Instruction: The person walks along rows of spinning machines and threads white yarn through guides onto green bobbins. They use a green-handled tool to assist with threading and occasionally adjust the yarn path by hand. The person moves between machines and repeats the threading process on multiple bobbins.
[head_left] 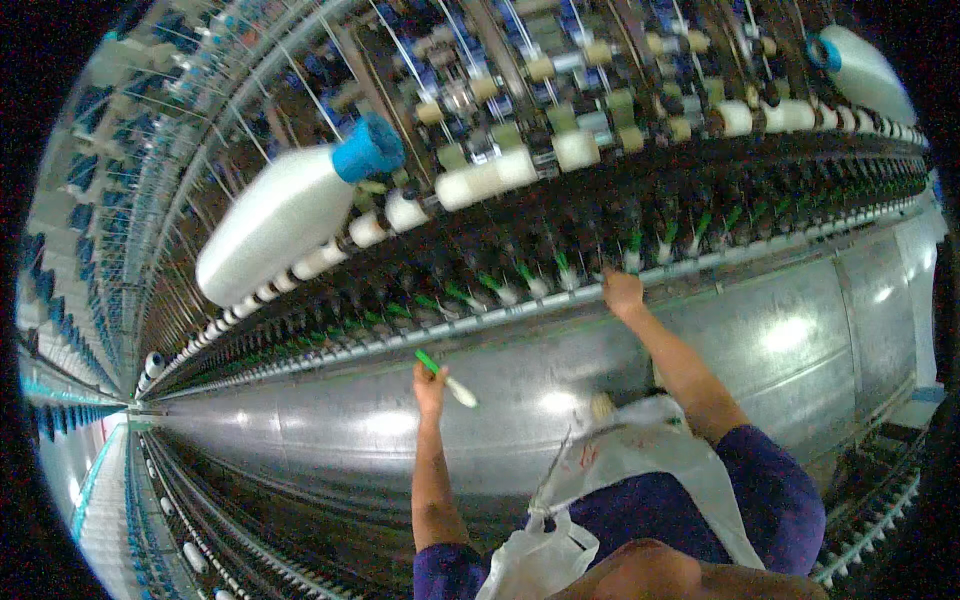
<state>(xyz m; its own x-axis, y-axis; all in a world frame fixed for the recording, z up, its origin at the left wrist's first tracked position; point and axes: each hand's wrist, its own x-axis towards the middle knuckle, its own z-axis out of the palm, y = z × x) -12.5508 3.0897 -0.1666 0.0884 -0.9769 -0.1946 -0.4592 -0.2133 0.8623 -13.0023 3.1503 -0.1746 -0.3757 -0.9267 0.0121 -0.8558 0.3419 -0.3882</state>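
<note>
While the head camera looks down along a long spinning frame, the left hand (430, 385) is raised in front of the curved metal panel (800, 330), its fingers closed around a slim bobbin (448, 379) with a green tip and pale body that juts out to the right of the fist. The right hand (622, 293) reaches farther up to the row of green-tipped spindles (520, 275); its fingers curl at the rail there, but whether they grip anything is too small to tell. A large white roving package with a blue cap (290, 215) hangs above. A white bag (620, 470) hangs at the person's chest.
</note>
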